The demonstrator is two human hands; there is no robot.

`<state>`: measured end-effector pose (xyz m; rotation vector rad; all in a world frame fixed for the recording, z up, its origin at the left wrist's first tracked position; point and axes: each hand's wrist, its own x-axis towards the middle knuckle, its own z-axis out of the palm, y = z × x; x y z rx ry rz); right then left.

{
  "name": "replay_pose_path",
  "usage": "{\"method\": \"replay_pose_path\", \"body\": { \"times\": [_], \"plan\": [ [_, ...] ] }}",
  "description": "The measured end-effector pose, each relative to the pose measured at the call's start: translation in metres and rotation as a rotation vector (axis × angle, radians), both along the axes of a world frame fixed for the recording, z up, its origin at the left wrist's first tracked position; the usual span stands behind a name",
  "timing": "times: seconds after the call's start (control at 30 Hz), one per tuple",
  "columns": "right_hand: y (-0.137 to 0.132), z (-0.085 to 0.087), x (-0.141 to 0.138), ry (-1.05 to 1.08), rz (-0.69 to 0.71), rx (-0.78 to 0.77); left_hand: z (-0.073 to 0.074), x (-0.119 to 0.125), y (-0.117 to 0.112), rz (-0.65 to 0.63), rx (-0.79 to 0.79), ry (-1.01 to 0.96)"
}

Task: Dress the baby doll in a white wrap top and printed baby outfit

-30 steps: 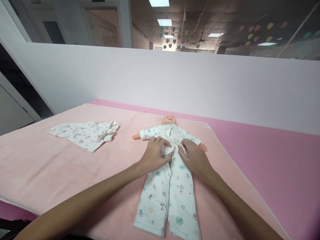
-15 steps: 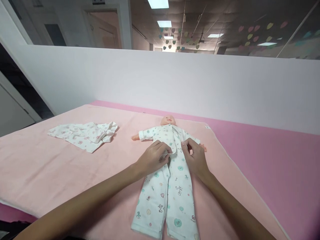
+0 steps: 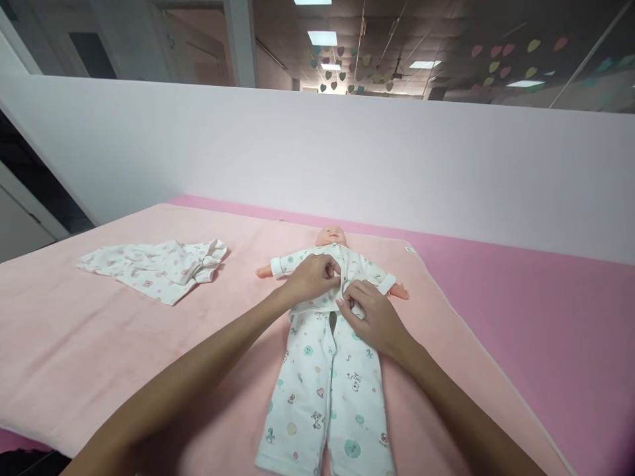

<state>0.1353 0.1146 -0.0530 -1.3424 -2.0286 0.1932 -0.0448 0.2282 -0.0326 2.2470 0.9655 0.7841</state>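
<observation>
A baby doll [image 3: 331, 236] lies on its back on a pale pink blanket [image 3: 89, 344], head away from me. It wears a white patterned romper [image 3: 330, 377] with long legs stretching toward me. My left hand [image 3: 311, 277] is closed, pinching the romper's front flap at the doll's chest. My right hand [image 3: 372, 316] is closed too, its fingers pinching the opposite edge of the front opening at the doll's belly. The two hands meet over the middle seam. The doll's bare hands stick out of the sleeves on both sides.
A second white garment with pink prints [image 3: 153, 268] lies crumpled on the blanket to the left. The blanket covers a brighter pink mattress [image 3: 546, 317]. A white partition wall [image 3: 347, 158] rises right behind it, with glass above.
Both hands have moved up from the doll's waist to its chest and belly. The front flap has been drawn across and is pinched higher than before.
</observation>
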Motion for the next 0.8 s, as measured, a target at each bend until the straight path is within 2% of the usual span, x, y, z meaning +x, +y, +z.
{"method": "replay_pose_path", "body": {
  "times": [0.1,0.23,0.33,0.43,0.57,0.8],
  "plan": [
    [0.009,0.013,0.007,0.102,0.006,-0.131,0.005,0.006,0.001,0.044,-0.121,0.019],
    [0.034,0.032,0.02,0.182,-0.054,-0.213,0.009,0.006,0.0,0.098,-0.158,0.054],
    [0.049,0.037,0.029,0.17,0.024,-0.293,0.01,0.005,0.004,0.084,-0.197,0.064],
    [0.053,0.034,0.036,0.187,0.104,-0.348,0.011,0.001,0.01,0.005,-0.252,0.066],
    [0.055,0.026,0.043,0.255,0.137,-0.376,0.01,-0.006,0.019,-0.097,-0.299,0.086],
    [0.063,0.013,0.043,0.382,0.11,-0.387,0.008,-0.009,0.027,-0.14,-0.339,0.089]
  ]
}}
